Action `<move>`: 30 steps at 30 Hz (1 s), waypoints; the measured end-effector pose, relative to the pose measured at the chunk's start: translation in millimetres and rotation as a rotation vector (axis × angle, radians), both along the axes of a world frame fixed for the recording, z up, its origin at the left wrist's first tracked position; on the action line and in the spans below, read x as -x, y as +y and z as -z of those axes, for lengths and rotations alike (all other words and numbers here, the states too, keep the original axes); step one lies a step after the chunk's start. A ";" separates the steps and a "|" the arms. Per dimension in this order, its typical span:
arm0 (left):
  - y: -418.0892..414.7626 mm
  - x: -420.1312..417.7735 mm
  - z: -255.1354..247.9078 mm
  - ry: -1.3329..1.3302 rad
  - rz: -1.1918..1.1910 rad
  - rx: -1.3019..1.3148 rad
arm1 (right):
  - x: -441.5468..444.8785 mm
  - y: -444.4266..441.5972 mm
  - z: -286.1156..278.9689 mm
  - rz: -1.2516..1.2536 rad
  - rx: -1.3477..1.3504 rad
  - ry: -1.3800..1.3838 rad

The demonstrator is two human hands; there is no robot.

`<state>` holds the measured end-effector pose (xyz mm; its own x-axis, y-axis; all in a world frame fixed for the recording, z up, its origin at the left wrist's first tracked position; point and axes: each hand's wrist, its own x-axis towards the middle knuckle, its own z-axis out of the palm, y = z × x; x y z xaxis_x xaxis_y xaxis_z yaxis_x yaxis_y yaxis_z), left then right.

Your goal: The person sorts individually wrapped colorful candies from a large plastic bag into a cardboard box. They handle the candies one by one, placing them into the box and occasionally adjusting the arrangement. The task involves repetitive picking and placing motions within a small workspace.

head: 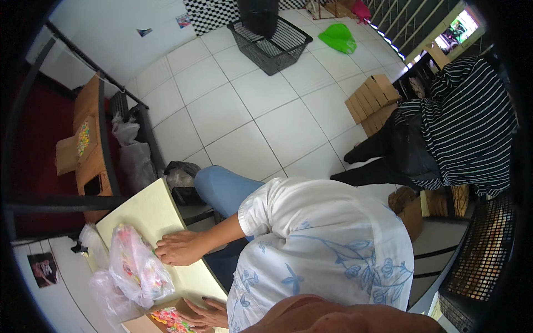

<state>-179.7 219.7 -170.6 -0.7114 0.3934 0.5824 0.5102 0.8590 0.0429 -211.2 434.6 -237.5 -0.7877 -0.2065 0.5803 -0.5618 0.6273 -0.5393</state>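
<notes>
My left hand [208, 313] reaches over the side of a cardboard box [181, 306] with its fingers apart on brightly coloured wrapped pieces [168, 318], at the bottom of the view. Above it, my right hand [180, 248] rests with bent fingers at the edge of a clear plastic bag [135, 270] that holds more coloured pieces. A bit of green shows by its fingertips; whether the fingers grip it or the bag is hidden. Both hands are over a pale yellow table [145, 208]. Another clear plastic bag [110, 291] lies beyond the filled one.
A person in a striped top [470, 125] is at the right, near stacked cardboard boxes [370, 100]. A black basket [270, 48] and a green bag [338, 38] are on the tiled floor. At left stands a wooden shelf [89, 158] with an open box [68, 152].
</notes>
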 end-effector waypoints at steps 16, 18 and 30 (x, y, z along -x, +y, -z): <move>-24.0 -40.4 35.9 -0.056 -0.144 0.121 | 0.3 -4.6 5.5 0.022 -0.030 0.025; -22.6 -38.6 35.1 -0.062 -0.138 0.125 | -0.1 -3.6 4.0 0.016 -0.030 0.020; -1.7 -38.2 12.1 -0.230 -0.093 0.046 | -5.9 -0.6 -13.2 -0.004 -0.039 -0.024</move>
<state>-141.5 218.0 -182.7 -0.8573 0.3427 0.3841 0.4104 0.9055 0.1081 -205.3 434.0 -224.2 -0.8005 -0.2324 0.5525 -0.5517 0.6459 -0.5277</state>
